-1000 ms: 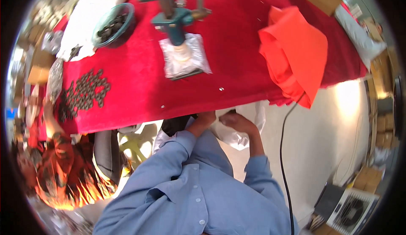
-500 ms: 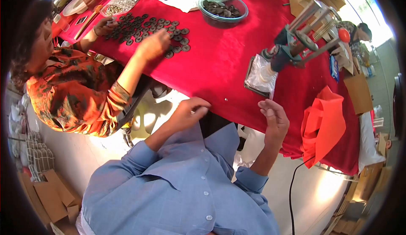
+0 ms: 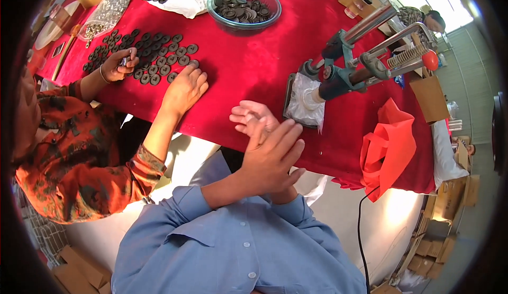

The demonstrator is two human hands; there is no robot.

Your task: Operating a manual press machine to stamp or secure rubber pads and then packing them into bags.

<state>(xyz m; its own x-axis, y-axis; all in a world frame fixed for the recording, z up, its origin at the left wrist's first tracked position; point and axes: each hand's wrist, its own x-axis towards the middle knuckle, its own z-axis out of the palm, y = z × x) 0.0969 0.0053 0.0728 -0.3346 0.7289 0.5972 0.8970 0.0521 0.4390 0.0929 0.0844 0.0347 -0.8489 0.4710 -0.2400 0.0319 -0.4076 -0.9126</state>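
My left hand crosses over in front of my right hand, its fingers spread and outstretched. Behind it, my right hand is partly covered, its visible fingers stretched out to the left, palm showing. Both hands meet above the near edge of the red-covered table. Nothing held shows in either hand. Just beyond them to the right stands a teal hand-lever press with a red knob and a plastic-wrapped base.
At left a co-worker in a patterned orange shirt handles dark round discs spread on the cloth. Farther back stands a clear bowl of similar discs. An orange-red bag lies at the right edge, near a black cable.
My hands, apart before, have come together, the left moving right and the right moving left. The view has shifted, and the co-worker's nearer hand has lowered onto the table.
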